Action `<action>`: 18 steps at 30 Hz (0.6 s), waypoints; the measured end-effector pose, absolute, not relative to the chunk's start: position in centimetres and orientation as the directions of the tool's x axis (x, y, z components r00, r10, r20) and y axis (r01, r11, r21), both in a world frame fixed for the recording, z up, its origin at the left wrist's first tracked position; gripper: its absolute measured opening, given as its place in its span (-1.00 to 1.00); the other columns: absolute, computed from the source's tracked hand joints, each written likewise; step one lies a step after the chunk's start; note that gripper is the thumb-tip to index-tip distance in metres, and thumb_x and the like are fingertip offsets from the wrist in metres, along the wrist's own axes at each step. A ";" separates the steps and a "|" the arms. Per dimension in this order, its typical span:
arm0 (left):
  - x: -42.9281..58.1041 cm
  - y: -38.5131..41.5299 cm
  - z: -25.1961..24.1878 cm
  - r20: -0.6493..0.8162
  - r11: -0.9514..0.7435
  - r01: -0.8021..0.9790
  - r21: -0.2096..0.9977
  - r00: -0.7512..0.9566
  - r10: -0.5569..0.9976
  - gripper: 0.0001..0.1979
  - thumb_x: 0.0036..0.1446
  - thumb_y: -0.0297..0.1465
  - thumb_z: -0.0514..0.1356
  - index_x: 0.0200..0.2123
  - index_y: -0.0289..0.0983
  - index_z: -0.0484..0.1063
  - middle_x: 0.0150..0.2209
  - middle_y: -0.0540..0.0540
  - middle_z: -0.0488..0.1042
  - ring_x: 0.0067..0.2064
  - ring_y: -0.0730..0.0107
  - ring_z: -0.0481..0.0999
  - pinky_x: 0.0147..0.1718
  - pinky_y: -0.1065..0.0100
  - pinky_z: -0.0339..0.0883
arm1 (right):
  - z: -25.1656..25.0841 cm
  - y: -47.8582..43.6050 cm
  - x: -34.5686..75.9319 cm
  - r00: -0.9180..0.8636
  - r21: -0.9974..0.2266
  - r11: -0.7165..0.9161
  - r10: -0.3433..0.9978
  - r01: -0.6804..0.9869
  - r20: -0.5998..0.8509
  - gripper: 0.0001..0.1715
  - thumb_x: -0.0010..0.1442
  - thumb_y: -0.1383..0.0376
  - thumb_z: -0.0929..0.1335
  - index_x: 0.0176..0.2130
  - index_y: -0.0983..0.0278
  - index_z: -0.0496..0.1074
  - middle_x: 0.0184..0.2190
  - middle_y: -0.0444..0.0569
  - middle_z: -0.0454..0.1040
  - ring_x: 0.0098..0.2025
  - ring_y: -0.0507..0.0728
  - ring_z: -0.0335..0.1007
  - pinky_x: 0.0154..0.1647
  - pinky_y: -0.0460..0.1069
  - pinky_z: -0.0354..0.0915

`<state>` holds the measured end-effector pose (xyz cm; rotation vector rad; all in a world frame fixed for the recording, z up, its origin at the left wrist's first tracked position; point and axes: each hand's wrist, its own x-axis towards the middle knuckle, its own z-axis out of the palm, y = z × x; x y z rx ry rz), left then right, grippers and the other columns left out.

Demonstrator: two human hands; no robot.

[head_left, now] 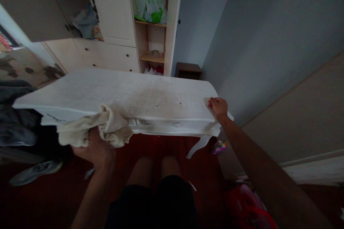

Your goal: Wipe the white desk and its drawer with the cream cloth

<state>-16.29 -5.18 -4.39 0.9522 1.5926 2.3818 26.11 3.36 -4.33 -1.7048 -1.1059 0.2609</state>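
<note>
1. The left hand (98, 150) grips a cream cloth (115, 128), which is bunched up and spills out on both sides of the fist.
2. The cloth is at the front edge of the white bench (99, 84), left of its middle, hiding part of the carved front; whether they touch, I cannot tell.
3. The right hand (219, 107) is closed in a loose fist at the bench's right end, by the top; I cannot tell whether anything is inside it.
4. A grey-brown smudge (150, 94) spreads over the middle of the bench top, with two small dark specks near it.
5. Behind the bench stands a pale cupboard (118, 10), with a green-printed bag (155, 3) on an upper shelf.
6. On the dark red floor (172, 145), a shoe (37, 172) lies at left and a pink packet (219, 146) near the bench's right leg (199, 146).
</note>
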 end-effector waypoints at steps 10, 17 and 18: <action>-10.0 4.0 1.4 0.609 -0.584 0.248 0.773 -0.546 0.575 -0.67 -0.10 -0.38 0.35 -0.23 -0.27 0.36 -0.27 -0.01 0.53 -0.24 0.42 0.52 -0.14 0.33 0.43 | -4.4 3.3 26.0 0.548 -0.861 -0.004 0.773 0.508 0.320 -0.64 0.05 0.09 0.29 -0.55 0.29 0.45 -0.67 -0.09 0.44 -0.59 0.06 0.33 -0.49 -0.04 0.28; -2.4 8.0 -1.2 0.534 -0.516 0.366 0.775 0.057 0.843 -0.66 -0.09 -0.42 0.34 -0.17 -0.22 0.44 -0.16 -0.12 0.53 -0.08 0.16 0.50 0.03 0.21 0.31 | -3.8 3.0 25.8 0.533 -0.859 -0.007 0.787 0.512 0.311 -0.61 0.06 0.06 0.29 -0.56 0.28 0.45 -0.67 -0.07 0.46 -0.59 0.08 0.36 -0.49 -0.04 0.29; -1.7 7.9 -1.4 0.511 -0.501 0.417 0.759 0.096 0.854 -0.64 -0.07 -0.40 0.34 -0.13 -0.21 0.44 -0.12 -0.15 0.52 -0.04 0.12 0.49 0.06 0.19 0.28 | -3.8 3.0 25.8 0.528 -0.854 -0.009 0.789 0.520 0.313 -0.61 0.06 0.06 0.29 -0.56 0.28 0.45 -0.67 -0.07 0.46 -0.58 0.08 0.37 -0.48 -0.03 0.29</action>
